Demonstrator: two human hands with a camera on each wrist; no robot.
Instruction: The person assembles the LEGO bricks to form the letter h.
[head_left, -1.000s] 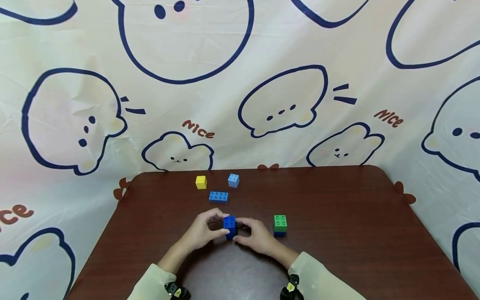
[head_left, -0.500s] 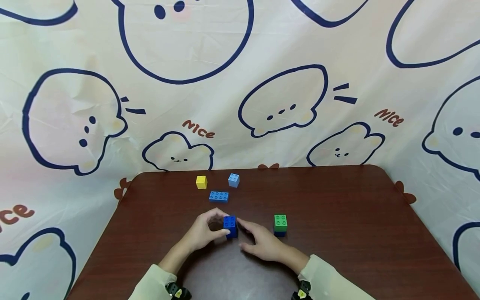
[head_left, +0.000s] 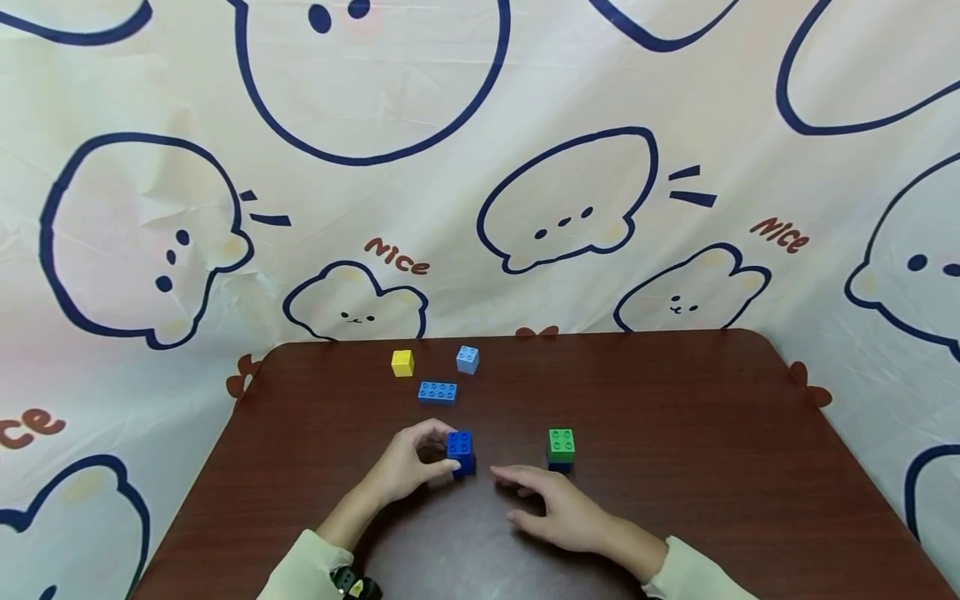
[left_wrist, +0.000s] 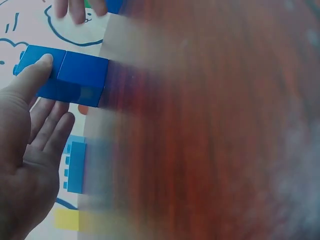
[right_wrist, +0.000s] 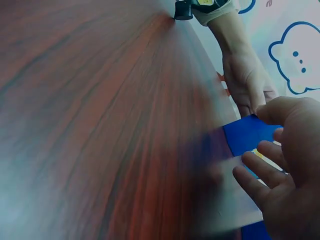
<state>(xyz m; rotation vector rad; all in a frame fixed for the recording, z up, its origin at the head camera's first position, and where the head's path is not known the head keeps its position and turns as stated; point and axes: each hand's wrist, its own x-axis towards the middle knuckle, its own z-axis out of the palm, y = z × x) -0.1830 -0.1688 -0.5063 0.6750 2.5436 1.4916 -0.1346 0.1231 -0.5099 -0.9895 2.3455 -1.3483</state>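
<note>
Blue stack [head_left: 461, 454]'s upright on the bench [head_left: 675, 400], your left grip [head_left: 401, 467] pinching it thumb-to-fingers, probably just for steadiness, while your right grip [head_left: 562, 510] is relaxed, holding nothing, near the green-topped stack [head_left: 561, 445].

Pale cream-green sleeves [head_left: 306, 568]; black left-wrist device [head_left: 367, 590], yellow marking [right_wrist: 205, 2].

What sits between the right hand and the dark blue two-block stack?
Only bare tabletop: the head view shows a short gap between the right hand and the dark blue stack, with no block in it.
</note>
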